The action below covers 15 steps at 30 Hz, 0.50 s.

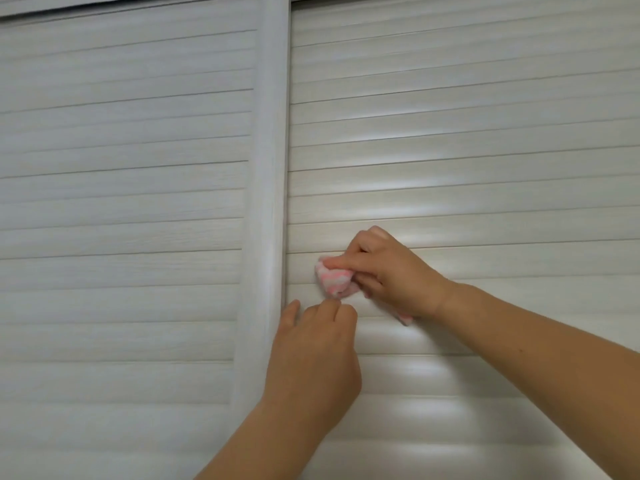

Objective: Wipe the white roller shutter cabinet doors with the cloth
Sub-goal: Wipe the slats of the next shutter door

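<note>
The left shutter door (128, 202) fills the left side of the view: long horizontal slats, white with a faint wood-grain streak, each slightly rounded and parted from the next by a thin dark seam. Beside it runs a vertical post (268, 202), a smooth, rounded white strip with the same pale grain, standing between the two doors from top to bottom.

Just right of the post's lower part is the left hand (313, 344), seen from the back, its bare forearm rising from the bottom edge. Its fingers are curled inward against the slats and its fingertips reach the lower edge of the cloth; whether they pinch the fabric or only touch it cannot be told.

The cloth (334, 280) is a small bunched wad of soft, fuzzy fabric banded pink and white, pressed against the right shutter door (485, 150) close to the post. A strip of it shows again below the right wrist.

The right hand (391, 271) grips the wad, with its thumb laid across the top and its fingers folded round the fabric. The right door's slats are glossier, with soft patches of reflected light.
</note>
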Each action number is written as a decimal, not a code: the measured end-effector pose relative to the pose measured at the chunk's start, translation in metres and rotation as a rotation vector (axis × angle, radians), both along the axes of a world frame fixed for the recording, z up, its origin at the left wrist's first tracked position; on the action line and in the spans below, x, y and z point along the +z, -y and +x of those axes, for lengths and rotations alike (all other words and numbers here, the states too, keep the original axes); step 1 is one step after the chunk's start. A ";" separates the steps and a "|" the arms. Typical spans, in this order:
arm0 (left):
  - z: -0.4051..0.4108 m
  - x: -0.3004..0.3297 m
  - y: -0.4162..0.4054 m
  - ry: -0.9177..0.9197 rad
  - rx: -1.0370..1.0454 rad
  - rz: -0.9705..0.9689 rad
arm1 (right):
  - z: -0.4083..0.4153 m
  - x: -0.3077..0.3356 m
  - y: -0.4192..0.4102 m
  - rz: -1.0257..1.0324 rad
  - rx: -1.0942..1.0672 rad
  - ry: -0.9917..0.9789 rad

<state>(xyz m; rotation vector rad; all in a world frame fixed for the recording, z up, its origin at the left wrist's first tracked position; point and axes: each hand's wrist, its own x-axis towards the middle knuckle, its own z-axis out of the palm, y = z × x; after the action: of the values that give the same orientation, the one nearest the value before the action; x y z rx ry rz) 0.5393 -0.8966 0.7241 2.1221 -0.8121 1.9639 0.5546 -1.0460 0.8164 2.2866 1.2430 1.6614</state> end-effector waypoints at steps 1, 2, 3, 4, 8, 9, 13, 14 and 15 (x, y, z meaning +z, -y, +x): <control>-0.002 -0.001 0.000 -0.008 -0.007 0.013 | 0.001 -0.007 0.005 -0.028 0.003 0.030; -0.005 -0.004 0.000 -0.017 -0.011 0.021 | 0.000 -0.012 0.010 -0.052 0.001 0.037; -0.005 -0.006 0.001 -0.028 -0.001 0.016 | -0.002 -0.014 0.013 -0.053 -0.006 0.018; -0.008 -0.006 0.002 -0.056 -0.008 0.016 | -0.007 -0.012 0.017 -0.026 -0.021 -0.023; -0.020 -0.002 0.002 -0.358 0.076 0.070 | -0.034 0.011 0.026 0.296 0.036 -0.107; -0.020 -0.003 0.001 -0.397 0.091 0.074 | -0.037 0.020 0.031 0.486 0.079 -0.030; -0.021 -0.006 -0.003 -0.460 0.105 0.068 | -0.027 0.032 0.037 0.814 -0.079 0.200; -0.021 -0.006 -0.004 -0.455 0.085 0.060 | -0.021 0.029 0.032 0.792 -0.103 0.217; -0.022 -0.005 -0.005 -0.459 0.088 0.058 | -0.016 0.026 0.024 0.745 -0.102 0.236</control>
<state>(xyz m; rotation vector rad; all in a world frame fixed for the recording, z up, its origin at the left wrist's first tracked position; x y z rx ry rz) 0.5173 -0.8916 0.7191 2.5349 -0.7027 1.4039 0.5390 -1.0702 0.8423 2.3048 0.4826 2.5691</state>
